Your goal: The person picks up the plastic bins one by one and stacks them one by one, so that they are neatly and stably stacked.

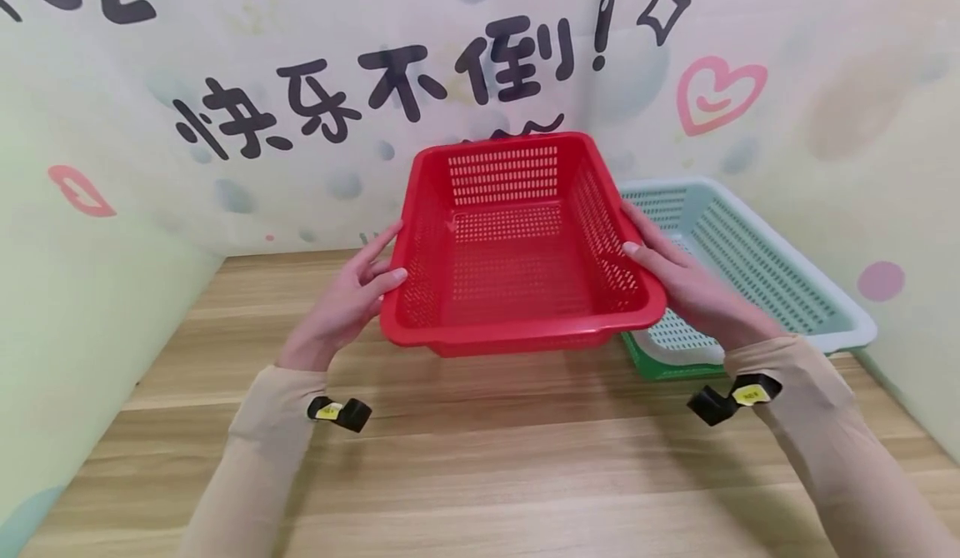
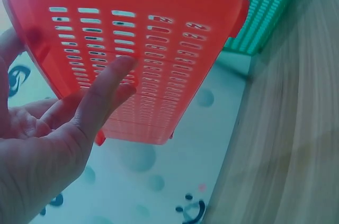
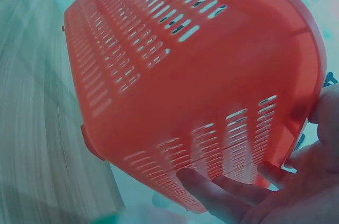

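Between my two hands a red plastic basket (image 1: 517, 275) with slotted walls is held up above the wooden table, its inside bare and tilted toward me. My left hand (image 1: 341, 304) grips its left rim, thumb on top of the edge. In the left wrist view the fingers (image 2: 100, 94) of that hand lie against the slotted outer wall. At the opposite rim my right hand (image 1: 690, 287) grips the same way, thumb over the edge. The right wrist view has its fingers (image 3: 212, 195) under the rim against the basket's side.
A pale blue-green basket (image 1: 780, 266) sits at the right of the wooden table (image 1: 480, 458), on top of a green basket (image 1: 652, 362). Right behind the table is a printed wall covering (image 1: 330, 175) with writing and hearts. Side walls bound the table left and right.
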`<act>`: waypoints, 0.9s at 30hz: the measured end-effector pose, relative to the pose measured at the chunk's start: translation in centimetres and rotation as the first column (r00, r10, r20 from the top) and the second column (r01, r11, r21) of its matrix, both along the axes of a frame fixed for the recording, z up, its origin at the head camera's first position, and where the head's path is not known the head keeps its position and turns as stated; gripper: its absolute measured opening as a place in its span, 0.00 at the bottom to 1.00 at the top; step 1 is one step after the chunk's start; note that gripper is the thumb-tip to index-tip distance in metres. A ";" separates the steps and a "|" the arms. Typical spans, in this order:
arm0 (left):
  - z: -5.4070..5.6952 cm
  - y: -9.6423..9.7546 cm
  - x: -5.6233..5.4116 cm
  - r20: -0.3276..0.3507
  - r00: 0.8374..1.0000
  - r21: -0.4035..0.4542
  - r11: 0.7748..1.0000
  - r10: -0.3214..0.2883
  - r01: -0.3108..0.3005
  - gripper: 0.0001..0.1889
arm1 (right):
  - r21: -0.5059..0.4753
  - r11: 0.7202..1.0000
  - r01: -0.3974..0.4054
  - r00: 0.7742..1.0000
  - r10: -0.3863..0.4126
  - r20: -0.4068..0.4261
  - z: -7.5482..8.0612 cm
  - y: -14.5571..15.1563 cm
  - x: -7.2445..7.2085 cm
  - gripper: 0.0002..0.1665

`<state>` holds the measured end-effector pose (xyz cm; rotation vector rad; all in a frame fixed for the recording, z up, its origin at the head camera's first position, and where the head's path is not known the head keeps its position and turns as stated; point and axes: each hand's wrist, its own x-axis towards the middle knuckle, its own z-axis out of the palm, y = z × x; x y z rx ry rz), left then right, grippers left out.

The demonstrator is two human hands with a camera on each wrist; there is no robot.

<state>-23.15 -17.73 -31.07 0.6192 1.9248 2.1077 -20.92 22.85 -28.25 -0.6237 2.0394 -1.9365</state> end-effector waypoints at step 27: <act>2.5 9.1 -0.5 -0.078 0.992 0.083 0.990 -0.104 0.110 0.37 | -0.280 0.959 -0.033 0.999 0.030 -0.018 0.7 9.4 0.1 0.34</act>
